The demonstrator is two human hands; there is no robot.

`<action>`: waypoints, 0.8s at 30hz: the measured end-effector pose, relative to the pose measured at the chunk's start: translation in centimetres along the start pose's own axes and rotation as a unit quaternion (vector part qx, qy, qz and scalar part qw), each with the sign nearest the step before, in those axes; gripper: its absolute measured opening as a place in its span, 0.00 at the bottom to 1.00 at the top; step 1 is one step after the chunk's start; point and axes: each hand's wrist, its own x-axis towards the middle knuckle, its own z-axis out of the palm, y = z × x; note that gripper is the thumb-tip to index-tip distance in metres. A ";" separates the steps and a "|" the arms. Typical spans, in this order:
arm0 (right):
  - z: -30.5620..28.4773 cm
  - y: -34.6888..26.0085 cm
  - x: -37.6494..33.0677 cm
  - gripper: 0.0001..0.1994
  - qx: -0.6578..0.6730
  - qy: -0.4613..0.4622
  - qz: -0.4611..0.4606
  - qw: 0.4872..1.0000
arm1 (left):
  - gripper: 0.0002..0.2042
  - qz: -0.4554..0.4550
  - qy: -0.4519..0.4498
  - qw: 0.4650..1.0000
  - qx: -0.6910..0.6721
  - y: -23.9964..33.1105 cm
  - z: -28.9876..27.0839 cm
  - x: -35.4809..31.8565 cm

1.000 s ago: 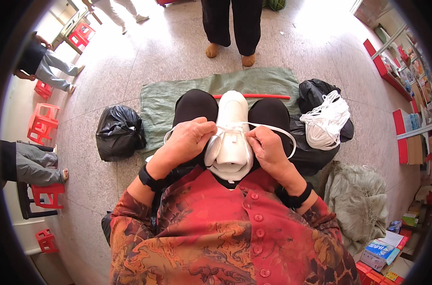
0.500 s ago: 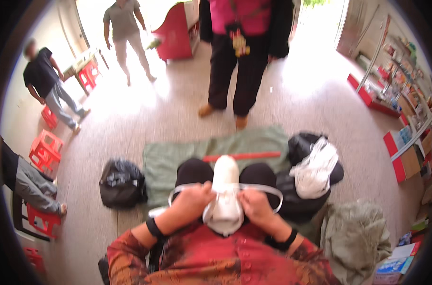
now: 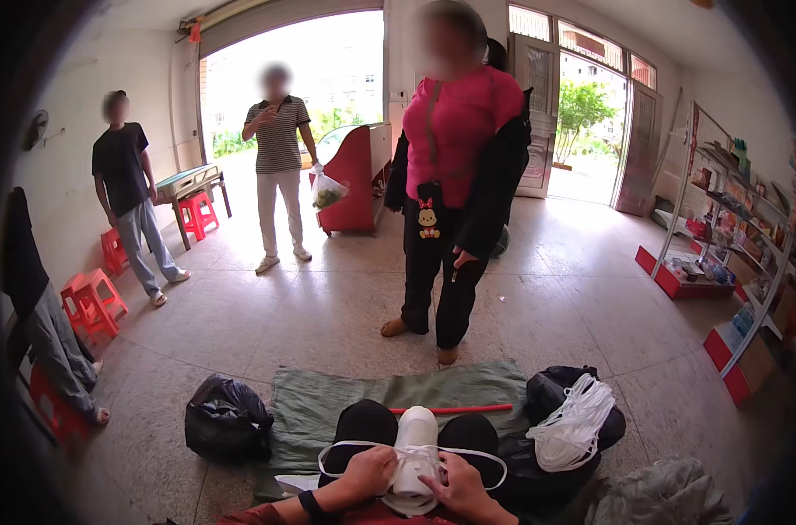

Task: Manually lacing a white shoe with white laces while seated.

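A white roll (image 3: 417, 429), cylinder-shaped, lies between my black-clad knees, pointing away from me. Flat white cord (image 3: 328, 458) passes over its middle and loops out to both sides. My left hand (image 3: 370, 472) is closed around the cord at the roll's left side. On the right, my right hand (image 3: 461, 486) grips the cord near its fingertips, with the thumb reaching onto the roll. The near end of the roll is partly hidden between my hands. A bundle of similar white cord (image 3: 577, 429) rests on black bags to the right.
A green woven sheet (image 3: 315, 398) with a red strip (image 3: 459, 409) lies ahead. A black plastic bag (image 3: 229, 420) stands left; greyish sacking (image 3: 665, 497) lies near right. A person in pink (image 3: 459, 131) stands beyond the sheet. Red stools (image 3: 96, 302) and shelves (image 3: 730, 227) flank the room.
The view has tilted up, so my hands and the roll sit lower in the picture. My right thumb now reaches onto the roll. The left hand keeps its grip.
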 end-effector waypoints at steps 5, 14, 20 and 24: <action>0.1 0.0 -1.1 0.16 -0.027 0.027 -0.100 0.994 | 0.13 -0.057 0.041 0.997 0.040 3.1 -0.7 -1.1; 1.4 2.5 -0.3 0.11 -0.120 0.038 -0.155 0.980 | 0.09 -0.075 0.071 0.993 -0.057 -0.5 3.0 -1.8; 0.2 0.7 -0.6 0.12 -0.119 -0.012 -0.148 0.982 | 0.09 -0.091 0.073 0.988 -0.097 0.9 3.1 -1.8; 0.1 0.0 0.1 0.10 -0.129 0.010 -0.196 0.972 | 0.10 -0.087 0.015 0.996 -0.025 0.3 3.0 -1.1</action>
